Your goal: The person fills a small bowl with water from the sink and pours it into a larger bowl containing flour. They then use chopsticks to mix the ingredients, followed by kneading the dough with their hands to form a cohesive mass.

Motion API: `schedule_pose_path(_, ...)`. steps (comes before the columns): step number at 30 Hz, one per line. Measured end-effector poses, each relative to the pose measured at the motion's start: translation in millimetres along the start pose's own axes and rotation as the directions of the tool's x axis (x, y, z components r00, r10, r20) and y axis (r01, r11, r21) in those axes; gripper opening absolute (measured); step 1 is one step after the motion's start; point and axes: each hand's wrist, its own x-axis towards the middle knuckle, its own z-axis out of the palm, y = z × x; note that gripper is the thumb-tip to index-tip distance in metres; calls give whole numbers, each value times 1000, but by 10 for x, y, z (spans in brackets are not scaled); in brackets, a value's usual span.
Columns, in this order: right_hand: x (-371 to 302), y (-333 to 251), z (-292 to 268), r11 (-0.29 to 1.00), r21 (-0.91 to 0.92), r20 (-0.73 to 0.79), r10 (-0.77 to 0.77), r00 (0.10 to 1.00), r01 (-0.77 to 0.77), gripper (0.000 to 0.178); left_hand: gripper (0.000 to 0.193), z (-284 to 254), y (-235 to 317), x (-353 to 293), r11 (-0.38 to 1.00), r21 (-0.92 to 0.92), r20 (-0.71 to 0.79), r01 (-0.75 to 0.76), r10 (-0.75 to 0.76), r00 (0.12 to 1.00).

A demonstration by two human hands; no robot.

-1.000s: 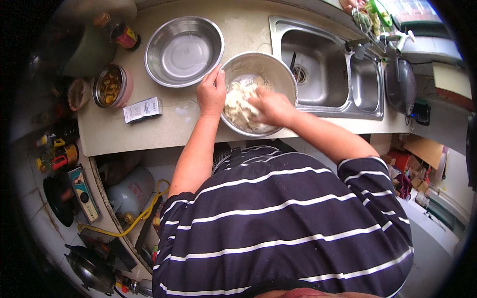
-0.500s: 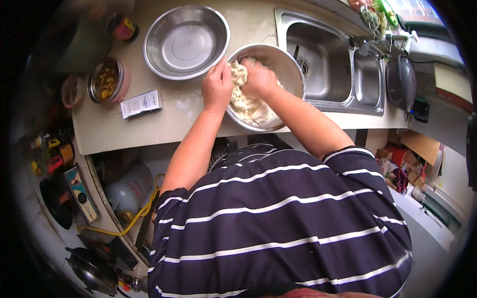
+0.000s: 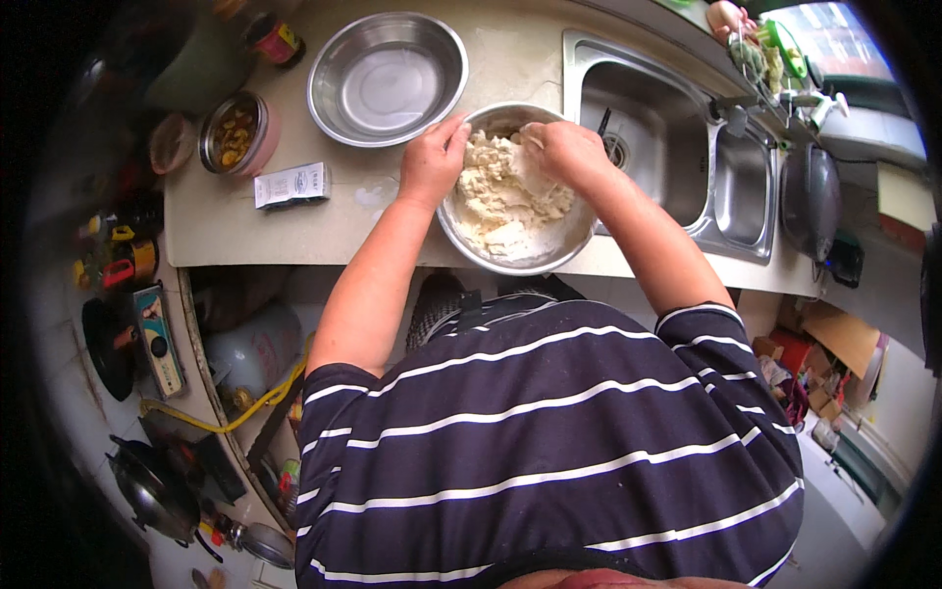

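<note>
A round steel mixing bowl (image 3: 451,234) stands at the counter's front edge with a lumpy, pale dough (image 3: 500,187) inside. Some of the dough looks wet and ragged, and white floury patches show along the near and right side. My left hand (image 3: 434,162) is closed on the bowl's left rim, thumb toward the inside. Over the bowl's far right part, my right hand (image 3: 569,157) has its fingers curled down against the dough; the fingertips are partly hidden.
A wider steel basin (image 3: 388,83) sits behind and left of the bowl. A small white carton (image 3: 292,184), a pink-sided container (image 3: 235,135) of yellowish food and a dark bottle (image 3: 273,41) stand farther left. To the right is a double sink (image 3: 643,147).
My right hand has lifted from deep in the dough and shifted right, exposing more of it. My left hand stays at the rim. The whole view has shifted slightly.
</note>
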Motion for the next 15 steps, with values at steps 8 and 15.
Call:
schedule_pose_path(8, 644, -298, 244, 932, 294, 379, -316, 870, 210, 60, 26, 26, 27, 37, 1000, 26, 12, 0, 0, 1000)
schedule_pose_path(15, -511, -109, 190, 848, -37, 213, -510, 833, 529, 48, 24, 21, 41, 51, 999, 47, -17, -16, 17, 1000)
